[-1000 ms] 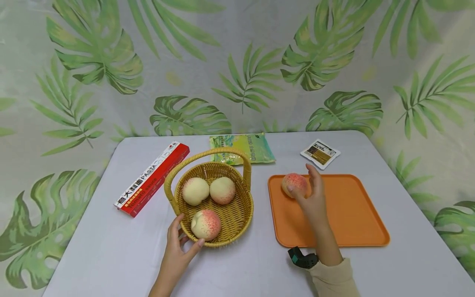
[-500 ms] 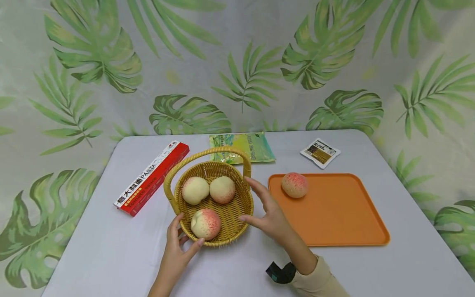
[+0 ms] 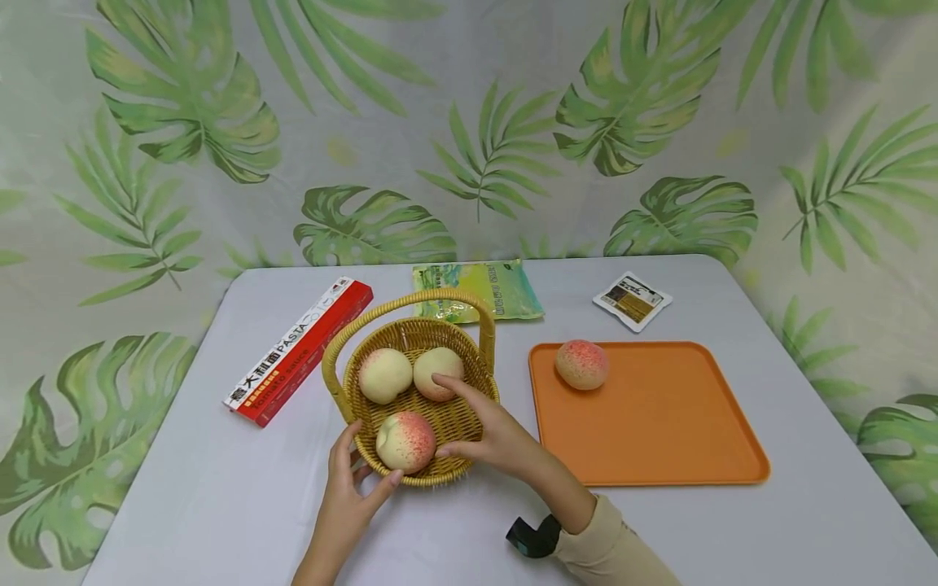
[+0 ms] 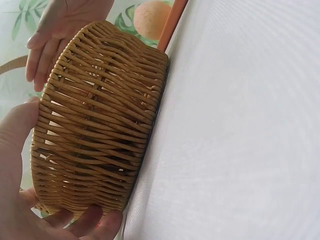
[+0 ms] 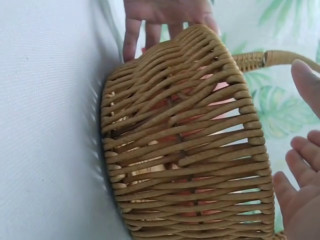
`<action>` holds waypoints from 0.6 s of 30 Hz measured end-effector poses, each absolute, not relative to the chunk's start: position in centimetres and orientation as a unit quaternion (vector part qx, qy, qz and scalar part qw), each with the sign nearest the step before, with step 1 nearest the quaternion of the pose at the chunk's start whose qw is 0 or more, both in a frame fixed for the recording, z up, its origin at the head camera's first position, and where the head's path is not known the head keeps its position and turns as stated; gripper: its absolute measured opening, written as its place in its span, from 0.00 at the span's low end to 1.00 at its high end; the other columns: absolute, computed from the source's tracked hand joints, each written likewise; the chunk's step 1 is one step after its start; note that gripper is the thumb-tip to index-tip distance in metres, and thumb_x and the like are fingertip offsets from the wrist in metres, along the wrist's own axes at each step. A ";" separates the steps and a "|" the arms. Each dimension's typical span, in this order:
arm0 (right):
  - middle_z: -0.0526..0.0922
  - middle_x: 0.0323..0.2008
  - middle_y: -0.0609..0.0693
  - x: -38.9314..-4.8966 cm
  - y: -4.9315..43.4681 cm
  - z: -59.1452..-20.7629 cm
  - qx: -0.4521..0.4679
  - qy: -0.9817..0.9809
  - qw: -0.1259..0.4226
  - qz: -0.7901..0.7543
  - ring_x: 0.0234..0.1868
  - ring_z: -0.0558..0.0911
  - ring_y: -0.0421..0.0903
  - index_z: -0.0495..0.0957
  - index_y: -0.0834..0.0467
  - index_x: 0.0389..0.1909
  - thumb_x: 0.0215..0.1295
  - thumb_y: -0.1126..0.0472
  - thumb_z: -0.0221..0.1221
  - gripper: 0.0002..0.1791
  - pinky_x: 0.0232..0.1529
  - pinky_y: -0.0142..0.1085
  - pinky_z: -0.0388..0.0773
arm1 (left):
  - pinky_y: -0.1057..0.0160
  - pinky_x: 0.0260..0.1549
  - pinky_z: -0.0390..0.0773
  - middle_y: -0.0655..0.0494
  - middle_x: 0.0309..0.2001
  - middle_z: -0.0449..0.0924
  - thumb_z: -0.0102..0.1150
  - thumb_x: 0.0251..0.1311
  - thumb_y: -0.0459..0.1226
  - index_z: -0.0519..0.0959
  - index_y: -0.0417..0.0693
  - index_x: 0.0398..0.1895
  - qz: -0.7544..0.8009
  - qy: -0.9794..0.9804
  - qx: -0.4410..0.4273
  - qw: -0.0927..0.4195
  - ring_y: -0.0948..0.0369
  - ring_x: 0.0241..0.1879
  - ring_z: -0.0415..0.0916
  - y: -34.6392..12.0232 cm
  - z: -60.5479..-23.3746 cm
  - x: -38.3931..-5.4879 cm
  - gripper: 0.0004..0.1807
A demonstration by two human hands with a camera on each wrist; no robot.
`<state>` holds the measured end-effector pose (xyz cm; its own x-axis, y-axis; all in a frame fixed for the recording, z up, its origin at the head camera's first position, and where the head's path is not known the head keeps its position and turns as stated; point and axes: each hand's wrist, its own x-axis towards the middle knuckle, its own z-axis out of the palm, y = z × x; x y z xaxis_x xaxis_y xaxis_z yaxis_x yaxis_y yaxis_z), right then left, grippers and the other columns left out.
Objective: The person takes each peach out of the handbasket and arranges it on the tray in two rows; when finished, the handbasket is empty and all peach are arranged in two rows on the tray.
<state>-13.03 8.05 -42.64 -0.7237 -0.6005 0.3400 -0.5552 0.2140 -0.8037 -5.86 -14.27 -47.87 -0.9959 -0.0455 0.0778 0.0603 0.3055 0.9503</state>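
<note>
At white table before leafy cloth, gripping basket with left hand, with right hand spread, perhaps against front peach.

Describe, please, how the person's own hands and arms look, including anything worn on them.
The left hand and right hand wear no visible gloves or rings. The right arm has a beige sleeve, with a black, angular device beside its cuff. No sleeve shows on the left.

Basket: golden-tan, woven; peach by its front rim: cream, speckled red. Tray: plain orange. Box near left edge of white table: red and white.
</note>
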 end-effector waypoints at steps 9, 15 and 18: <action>0.58 0.65 0.43 -13.2 7.8 -43.2 -0.377 0.789 0.032 -0.485 0.64 0.57 0.42 0.53 0.50 0.67 0.50 0.55 0.66 0.45 0.62 0.40 0.55 | 0.61 0.51 0.68 0.48 0.64 0.47 0.67 0.48 0.42 0.46 0.48 0.67 -0.591 -0.806 0.003 0.041 0.52 0.56 0.58 -14.3 -47.7 -5.8 0.49; 0.61 0.64 0.48 -13.3 7.8 -43.1 -0.384 0.796 0.038 -0.466 0.64 0.57 0.42 0.52 0.49 0.67 0.50 0.53 0.65 0.45 0.62 0.41 0.56 | 0.60 0.51 0.68 0.49 0.64 0.46 0.67 0.47 0.42 0.46 0.49 0.68 -0.590 -0.806 0.005 0.038 0.52 0.56 0.58 -14.2 -47.7 -5.7 0.49; 0.62 0.63 0.52 -13.5 7.7 -43.1 -0.391 0.793 0.044 -0.465 0.63 0.58 0.42 0.52 0.51 0.67 0.50 0.54 0.65 0.45 0.62 0.41 0.56 | 0.62 0.51 0.68 0.49 0.64 0.47 0.67 0.47 0.42 0.46 0.49 0.68 -0.590 -0.807 0.006 0.039 0.52 0.57 0.58 -14.2 -47.7 -5.7 0.49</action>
